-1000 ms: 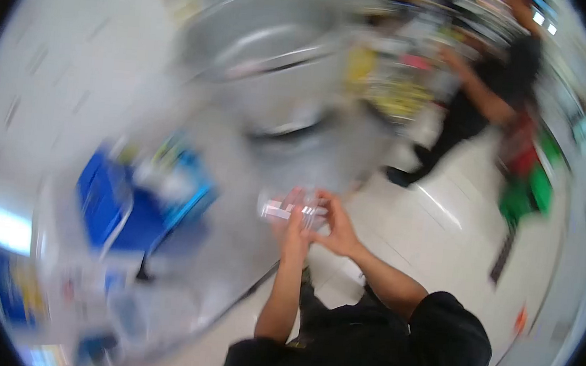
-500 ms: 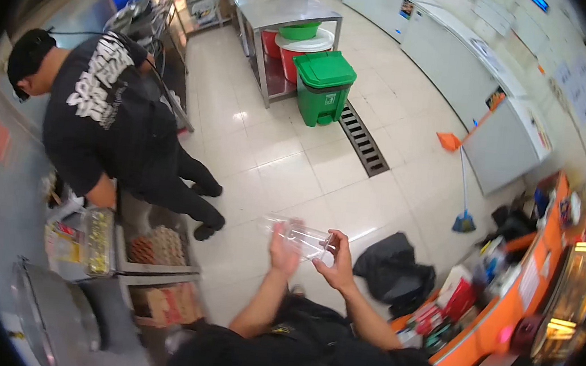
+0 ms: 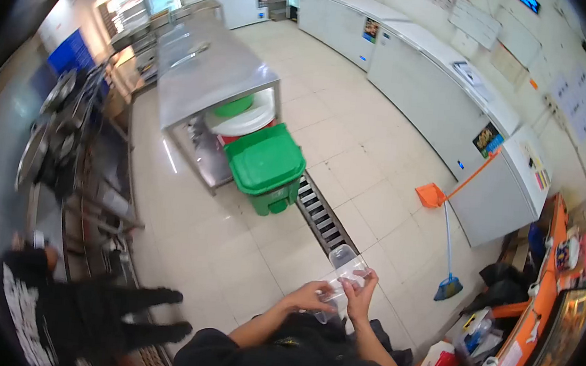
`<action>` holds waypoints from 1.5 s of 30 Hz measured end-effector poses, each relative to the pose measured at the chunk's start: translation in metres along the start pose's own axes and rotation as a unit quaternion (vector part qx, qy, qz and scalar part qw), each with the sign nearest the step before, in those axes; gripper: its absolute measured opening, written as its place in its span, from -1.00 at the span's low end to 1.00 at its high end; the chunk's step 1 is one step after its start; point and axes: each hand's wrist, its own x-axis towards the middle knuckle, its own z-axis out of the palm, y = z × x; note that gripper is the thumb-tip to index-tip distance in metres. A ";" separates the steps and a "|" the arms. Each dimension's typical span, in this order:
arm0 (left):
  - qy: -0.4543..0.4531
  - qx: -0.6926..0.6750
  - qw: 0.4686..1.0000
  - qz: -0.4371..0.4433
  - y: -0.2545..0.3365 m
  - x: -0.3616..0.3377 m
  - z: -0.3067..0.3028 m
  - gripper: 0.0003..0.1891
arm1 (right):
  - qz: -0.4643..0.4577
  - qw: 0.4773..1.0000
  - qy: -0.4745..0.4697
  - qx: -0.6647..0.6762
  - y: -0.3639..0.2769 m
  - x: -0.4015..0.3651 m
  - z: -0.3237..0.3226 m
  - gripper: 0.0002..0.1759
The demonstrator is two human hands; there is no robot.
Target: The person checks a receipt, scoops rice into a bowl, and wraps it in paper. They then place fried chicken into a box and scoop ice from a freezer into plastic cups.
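Kitchen w/ pale tiled floor (image 3: 371,162); steel tabletop (image 3: 211,82) upper L, white chest freezers (image 3: 427,83) along R wall. Held in mid-air over floor, nr the close end of drain grate (image 3: 321,217) & well apart from tabletop's near edge: clear plastic container (image 3: 346,266); 1 pc or 2, can't tell. L hand (image 3: 309,297): grip part-closed, fingers bent against container's near L side. R hand (image 3: 358,293): grip also part-closed, thumb & fingers on its R side; exact contact pts hard to see thru the plastic. Green bin (image 3: 265,160) stands on floor by tabletop's near R corner, w/ white tub (image 3: 250,120) behind it, partly under tabletop. Orange dustpan (image 3: 431,194) & blue broom (image 3: 448,287) nr the freezers' close end; orange-edged shelf (image 3: 546,292) far R. Co-worker (image 3: 86,311), dark clothes, lower L, well apart from both hands
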 end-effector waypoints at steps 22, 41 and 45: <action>0.172 0.403 0.894 0.099 0.287 0.878 -0.691 -0.18 | 0.010 0.915 -0.216 -0.341 0.071 1.233 0.165 -0.17; 0.354 0.118 0.902 -0.219 0.144 1.708 -1.474 -0.08 | 0.261 0.925 -0.074 0.268 0.200 2.284 0.254 -0.67; 0.317 0.004 0.817 -0.482 0.130 1.651 -1.483 0.02 | 0.374 0.859 -0.096 0.336 0.237 2.439 0.342 -0.70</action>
